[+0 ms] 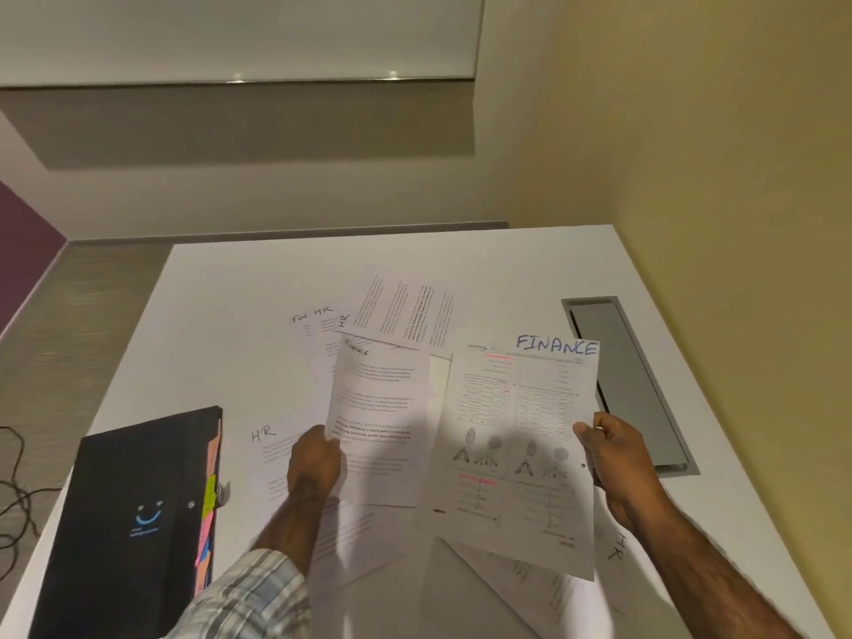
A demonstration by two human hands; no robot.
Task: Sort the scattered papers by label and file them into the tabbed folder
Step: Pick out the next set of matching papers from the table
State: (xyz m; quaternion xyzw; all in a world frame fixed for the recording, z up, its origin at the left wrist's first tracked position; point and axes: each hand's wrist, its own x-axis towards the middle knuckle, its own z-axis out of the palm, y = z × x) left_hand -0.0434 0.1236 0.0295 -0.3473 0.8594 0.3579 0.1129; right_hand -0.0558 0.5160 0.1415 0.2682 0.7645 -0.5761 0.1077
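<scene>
My right hand (pixel 615 458) grips the right edge of a sheet headed FINANCE (pixel 516 445) in blue ink, lifted above the table. My left hand (pixel 316 461) pinches the lower left edge of another text sheet (pixel 378 408) with a small handwritten label at its top, also raised. A black tabbed folder (pixel 133 514) lies shut at the left, coloured tabs showing along its right side. Sheets marked HR (pixel 265 435), FIN and HR (pixel 318 320) lie scattered on the white table (pixel 230 288). Another HR sheet (pixel 615 546) lies under my right forearm.
A grey recessed cable tray (pixel 627 380) is set into the table at the right. The yellow wall runs along the table's right edge. Black cables (pixel 14 495) lie on the floor to the left. More unlabelled sheets lie at the table's near edge.
</scene>
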